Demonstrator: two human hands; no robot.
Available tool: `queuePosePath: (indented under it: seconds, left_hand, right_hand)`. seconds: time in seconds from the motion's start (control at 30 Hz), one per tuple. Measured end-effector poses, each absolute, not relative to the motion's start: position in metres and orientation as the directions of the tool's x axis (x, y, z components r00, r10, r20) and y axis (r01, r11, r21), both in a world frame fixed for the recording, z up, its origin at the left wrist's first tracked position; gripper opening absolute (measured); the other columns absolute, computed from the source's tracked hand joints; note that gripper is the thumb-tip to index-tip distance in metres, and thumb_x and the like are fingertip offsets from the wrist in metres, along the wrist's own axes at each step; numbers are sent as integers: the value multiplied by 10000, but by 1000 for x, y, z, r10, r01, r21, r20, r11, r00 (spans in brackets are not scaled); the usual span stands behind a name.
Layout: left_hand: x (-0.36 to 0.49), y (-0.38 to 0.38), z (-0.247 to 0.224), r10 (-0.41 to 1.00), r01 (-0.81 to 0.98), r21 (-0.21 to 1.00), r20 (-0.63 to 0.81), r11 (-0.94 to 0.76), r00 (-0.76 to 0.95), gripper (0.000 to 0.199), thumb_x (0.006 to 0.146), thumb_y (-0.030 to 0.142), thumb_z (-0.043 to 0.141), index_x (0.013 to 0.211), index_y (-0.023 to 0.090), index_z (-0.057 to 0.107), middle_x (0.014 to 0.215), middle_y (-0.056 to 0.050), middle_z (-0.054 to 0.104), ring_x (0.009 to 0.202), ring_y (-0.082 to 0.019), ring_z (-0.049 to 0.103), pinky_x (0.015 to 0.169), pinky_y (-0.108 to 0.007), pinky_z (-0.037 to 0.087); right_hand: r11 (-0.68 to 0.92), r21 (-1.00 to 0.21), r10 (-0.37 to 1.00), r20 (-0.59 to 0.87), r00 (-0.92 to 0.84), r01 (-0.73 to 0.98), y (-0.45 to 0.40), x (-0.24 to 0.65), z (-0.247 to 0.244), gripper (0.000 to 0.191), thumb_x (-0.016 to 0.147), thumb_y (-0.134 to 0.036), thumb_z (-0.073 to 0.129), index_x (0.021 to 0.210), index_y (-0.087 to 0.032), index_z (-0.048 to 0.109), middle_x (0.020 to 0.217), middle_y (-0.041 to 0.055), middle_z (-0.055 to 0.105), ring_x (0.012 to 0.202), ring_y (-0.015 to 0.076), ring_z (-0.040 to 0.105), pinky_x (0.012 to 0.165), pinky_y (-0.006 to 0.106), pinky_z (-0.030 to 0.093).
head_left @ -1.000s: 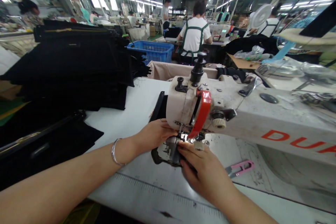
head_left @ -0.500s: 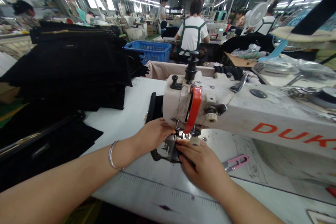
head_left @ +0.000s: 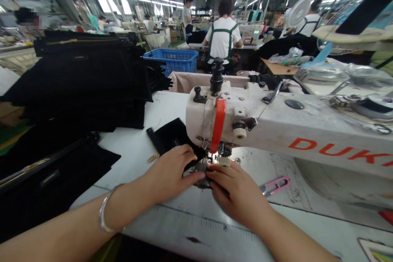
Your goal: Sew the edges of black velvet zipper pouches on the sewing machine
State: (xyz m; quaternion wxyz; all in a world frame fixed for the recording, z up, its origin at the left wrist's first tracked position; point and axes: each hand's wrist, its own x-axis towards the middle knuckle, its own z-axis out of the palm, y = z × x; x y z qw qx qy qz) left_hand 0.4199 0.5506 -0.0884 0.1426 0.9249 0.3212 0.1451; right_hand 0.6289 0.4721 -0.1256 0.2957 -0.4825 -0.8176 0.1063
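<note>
A black fabric piece (head_left: 172, 133) lies at an angle on the sewing machine bed, its near part under the presser foot (head_left: 213, 159). A gold-coloured zipper end (head_left: 152, 157) shows at its left. My left hand (head_left: 172, 170) grips the piece left of the needle, thumb near the foot and fingers curled over the cloth. My right hand (head_left: 239, 194) is closed on the edge in front of the foot, fingertips pressed together close to the needle. The cloth under both hands is mostly hidden. The white sewing machine (head_left: 260, 118) has a red lever guard (head_left: 218, 125).
Pink-handled thread snips (head_left: 278, 185) lie right of my right hand. Piles of black fabric pieces (head_left: 82, 73) stand at the left. Behind the machine are a fabric-lined bin (head_left: 184, 82) and a blue basket (head_left: 181, 61). A person (head_left: 224, 32) sits farther back.
The black fabric piece has turned, its far end swinging out to the left. My left hand has shifted left and nearer, its thumb now by the foot. My right hand stays almost in place.
</note>
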Motion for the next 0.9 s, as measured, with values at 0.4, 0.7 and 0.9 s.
queuePosePath:
  seconds: [0.4, 0.7, 0.9]
  left_hand:
    - [415, 485, -114, 527, 410, 364, 327, -836, 784, 304, 897, 178, 616, 1195, 119, 603, 1180, -111, 657, 1093, -258, 597, 985, -443, 531]
    - [413, 502, -118, 511, 404, 335, 346, -851, 787, 334, 901, 227, 642, 1224, 149, 602, 1220, -86, 660, 1124, -247, 605, 998, -439, 529]
    - [408, 500, -126, 521, 408, 334, 415, -850, 746, 328, 920, 224, 632, 1237, 151, 593, 1221, -84, 653, 1136, -234, 588, 1005, -424, 512]
  right_hand:
    - [599, -405, 791, 434, -432, 690, 465, 633, -127, 355, 880, -50, 526, 1157, -217, 674, 1008, 71, 665, 920, 211, 580, 803, 387, 525]
    - [550, -539, 834, 394, -386, 638, 467, 638, -124, 303, 847, -30, 504, 1032, -175, 695, 966, 76, 645, 910, 226, 554, 807, 402, 496]
    - [536, -544, 844, 337, -417, 645, 468, 646, -120, 376, 844, -31, 508, 1089, -243, 700, 932, 54, 605, 869, 218, 521, 742, 375, 451]
